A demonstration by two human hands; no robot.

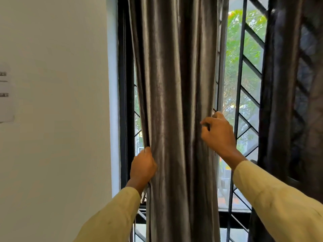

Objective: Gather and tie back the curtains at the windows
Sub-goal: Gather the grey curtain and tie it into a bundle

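Observation:
A grey, shiny curtain [174, 84] hangs in folds in front of a window with a black frame and a black diagonal grille [248, 95]. My left hand [142, 166] grips the curtain's left edge, low down, with the fingers wrapped behind the fabric. My right hand [218, 133] holds the curtain's right edge higher up, fingers pinched on the folds. The fabric is bunched between the two hands. No tie-back is in view.
A second, darker curtain [286, 102] hangs at the right over the grille. A white wall [57, 119] fills the left, with a paper notice [6, 93] at its edge. Green trees show through the glass.

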